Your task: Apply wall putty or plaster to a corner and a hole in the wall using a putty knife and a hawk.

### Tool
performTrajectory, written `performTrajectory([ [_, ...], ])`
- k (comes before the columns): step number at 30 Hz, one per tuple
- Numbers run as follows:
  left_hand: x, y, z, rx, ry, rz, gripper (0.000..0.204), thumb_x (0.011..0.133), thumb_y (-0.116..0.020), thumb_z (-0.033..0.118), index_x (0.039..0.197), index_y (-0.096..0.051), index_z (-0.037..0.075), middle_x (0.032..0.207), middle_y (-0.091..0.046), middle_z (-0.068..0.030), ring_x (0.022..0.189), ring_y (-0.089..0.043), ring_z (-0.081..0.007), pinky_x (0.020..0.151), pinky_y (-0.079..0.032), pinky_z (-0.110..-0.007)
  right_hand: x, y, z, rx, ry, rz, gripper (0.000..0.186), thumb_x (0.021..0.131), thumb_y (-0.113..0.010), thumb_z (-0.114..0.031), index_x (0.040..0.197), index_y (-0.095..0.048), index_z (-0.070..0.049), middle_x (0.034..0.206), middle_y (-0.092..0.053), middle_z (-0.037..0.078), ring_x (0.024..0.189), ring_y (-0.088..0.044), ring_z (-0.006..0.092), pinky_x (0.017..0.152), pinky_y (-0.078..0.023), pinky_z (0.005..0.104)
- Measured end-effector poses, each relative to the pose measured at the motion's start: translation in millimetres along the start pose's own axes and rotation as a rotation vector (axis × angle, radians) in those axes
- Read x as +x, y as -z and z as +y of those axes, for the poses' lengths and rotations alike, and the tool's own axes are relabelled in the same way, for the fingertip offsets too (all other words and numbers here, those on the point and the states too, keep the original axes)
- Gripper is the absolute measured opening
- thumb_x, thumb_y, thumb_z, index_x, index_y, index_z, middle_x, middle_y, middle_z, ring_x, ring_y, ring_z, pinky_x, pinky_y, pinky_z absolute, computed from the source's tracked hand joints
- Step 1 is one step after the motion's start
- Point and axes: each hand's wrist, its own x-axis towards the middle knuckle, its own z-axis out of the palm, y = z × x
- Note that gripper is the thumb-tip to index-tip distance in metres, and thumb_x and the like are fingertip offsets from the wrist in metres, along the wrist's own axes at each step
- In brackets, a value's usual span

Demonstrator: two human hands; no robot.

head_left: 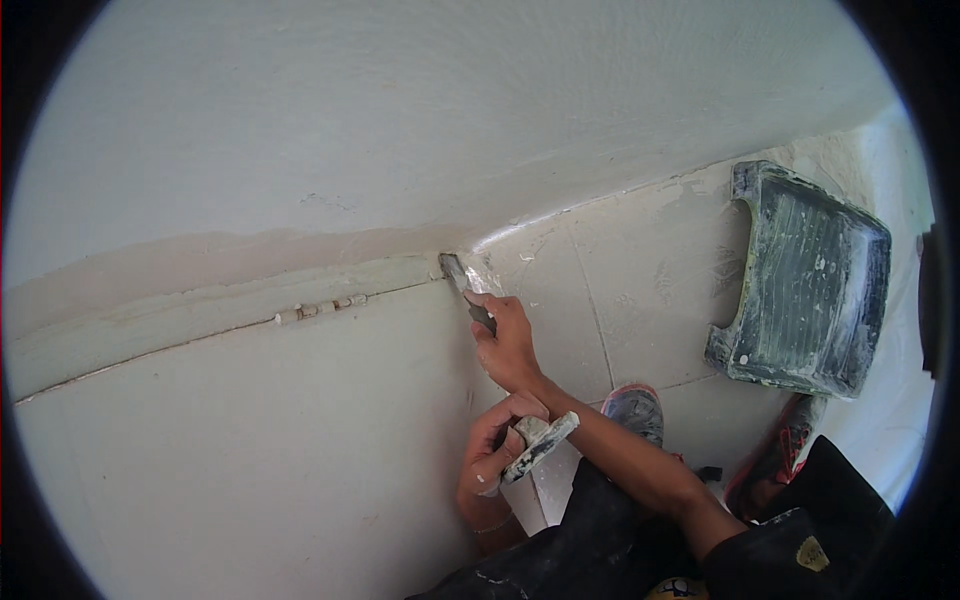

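My right hand (508, 342) is wrapped round the dark handle of a putty knife (452, 270), whose narrow blade touches the corner where the wall (440, 120) meets the tiled surface (550, 300). Below it, my left hand (492, 450) grips a wider putty-smeared spatula (540, 445), held edge-on beside my right forearm. A thin pale pipe or cable with fittings (320, 308) runs along a ledge at the left, leading toward that same corner.
A putty-streaked dark plastic tray (805, 285) lies on the tiles at the right. My shoes (632, 410) are below, among the tiles. A pale translucent sheet (890, 430) and a dark object (925, 300) stand at the far right edge.
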Motion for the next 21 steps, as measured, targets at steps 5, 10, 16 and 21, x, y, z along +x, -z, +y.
performTrajectory([
  [5,0,-3,1,-0.015,0.059,0.019,0.051,0.086,-0.062,0.046,0.100,-0.057,-0.004,0.092,-0.053,-0.0076,0.083,-0.049,-0.0136,0.073,-0.036,-0.026,-7,0,4,0.020,0.088,-0.042,0.045,0.082,-0.058,0.005,0.122,-0.061,-0.013,0.105,-0.052,0.017,0.096,-0.056,0.0302,0.086,-0.046,0.0349],
  [10,3,-5,3,-0.048,0.031,-0.016,0.049,0.087,-0.061,0.043,0.101,-0.057,-0.004,0.094,-0.055,-0.0087,0.086,-0.050,-0.0154,0.075,-0.037,-0.027,-8,24,4,0.001,0.042,-0.094,0.046,0.081,-0.058,0.006,0.123,-0.061,-0.013,0.106,-0.052,0.017,0.095,-0.057,0.0296,0.085,-0.047,0.0348],
  [16,7,-10,4,-0.014,0.015,-0.009,0.047,0.090,-0.058,0.042,0.097,-0.058,-0.004,0.089,-0.057,-0.0120,0.082,-0.052,-0.0185,0.073,-0.039,-0.030,7,18,1,-0.028,0.052,-0.038,0.045,0.082,-0.058,0.004,0.124,-0.061,-0.014,0.106,-0.052,0.017,0.094,-0.057,0.0291,0.085,-0.047,0.0355],
  [21,3,-6,0,0.004,0.008,-0.012,0.046,0.091,-0.057,0.042,0.097,-0.058,-0.004,0.089,-0.057,-0.0126,0.081,-0.053,-0.0186,0.073,-0.039,-0.030,3,3,-2,0.006,0.039,-0.035,0.044,0.083,-0.058,0.003,0.123,-0.061,-0.013,0.107,-0.051,0.017,0.094,-0.057,0.0292,0.086,-0.047,0.0364],
])
